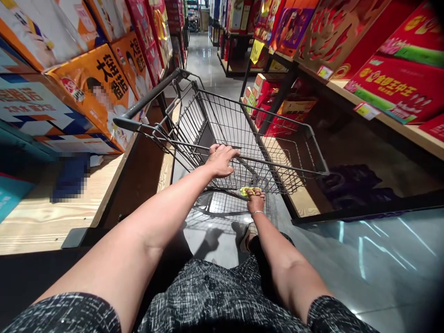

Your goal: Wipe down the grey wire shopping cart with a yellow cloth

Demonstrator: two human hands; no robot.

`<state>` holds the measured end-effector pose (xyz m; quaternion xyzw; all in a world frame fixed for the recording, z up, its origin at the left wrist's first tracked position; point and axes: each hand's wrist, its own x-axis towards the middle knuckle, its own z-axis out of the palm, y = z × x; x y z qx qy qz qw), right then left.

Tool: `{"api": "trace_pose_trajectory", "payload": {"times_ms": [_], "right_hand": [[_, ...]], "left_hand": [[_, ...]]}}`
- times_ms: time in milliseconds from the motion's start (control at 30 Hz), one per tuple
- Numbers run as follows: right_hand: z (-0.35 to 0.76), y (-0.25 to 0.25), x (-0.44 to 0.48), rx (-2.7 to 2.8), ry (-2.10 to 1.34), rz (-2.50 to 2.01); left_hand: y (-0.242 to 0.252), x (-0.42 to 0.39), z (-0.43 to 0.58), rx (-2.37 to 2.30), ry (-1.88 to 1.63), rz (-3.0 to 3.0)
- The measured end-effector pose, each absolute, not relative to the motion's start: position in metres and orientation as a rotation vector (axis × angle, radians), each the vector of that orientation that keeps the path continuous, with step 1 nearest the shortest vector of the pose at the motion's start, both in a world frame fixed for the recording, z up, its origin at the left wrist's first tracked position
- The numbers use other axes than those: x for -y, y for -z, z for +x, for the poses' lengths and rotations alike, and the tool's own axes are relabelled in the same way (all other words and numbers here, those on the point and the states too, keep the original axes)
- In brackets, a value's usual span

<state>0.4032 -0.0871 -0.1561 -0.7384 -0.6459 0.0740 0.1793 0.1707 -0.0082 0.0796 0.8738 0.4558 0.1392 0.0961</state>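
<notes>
A grey wire shopping cart point(239, 125) stands sideways in front of me, its handle to the left. My left hand point(222, 159) rests on the near top rail of the basket, fingers curled over it. Lower down, my right hand point(255, 201) is closed around a small yellow-green cloth point(247, 190). It holds the cloth at a lower bar on the near side of the cart, just below the basket. The fingers and the bar hide part of the cloth. Through the wires, nothing shows inside the basket.
Boxed goods point(93, 88) are stacked on a wooden shelf at left. Red gift boxes point(388, 83) fill the right-hand shelf point(416, 134), whose dark lower frame stands near the cart. A shiny aisle floor point(204, 55) runs ahead between the shelves.
</notes>
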Motion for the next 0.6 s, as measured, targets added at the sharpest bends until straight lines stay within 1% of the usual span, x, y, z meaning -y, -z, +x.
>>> {"api": "trace_pose_trajectory", "payload": {"times_ms": [100, 267, 367, 400, 467, 533, 600], "right_hand": [[0.415, 0.133, 0.079, 1.789, -0.127, -2.037], [0.450, 0.053, 0.067, 1.502, 0.368, -1.667], [0.465, 0.020, 0.061, 1.401, 0.529, -1.622], [0.467, 0.018, 0.059, 1.403, 0.538, -1.634], [0.463, 0.029, 0.057, 1.472, 0.494, -1.661], [0.454, 0.057, 0.057, 1.563, 0.361, -1.730], [0.443, 0.091, 0.063, 1.613, 0.138, -1.886]], "left_hand": [[-0.081, 0.001, 0.168, -1.340, -0.406, 2.585], [-0.083, -0.016, 0.167, -1.349, -0.381, 2.560], [-0.082, -0.025, 0.167, -1.344, -0.373, 2.558], [-0.082, -0.027, 0.167, -1.344, -0.376, 2.557], [-0.083, -0.030, 0.166, -1.346, -0.381, 2.551], [-0.084, -0.029, 0.167, -1.347, -0.371, 2.546], [-0.086, -0.027, 0.167, -1.350, -0.360, 2.544]]}}
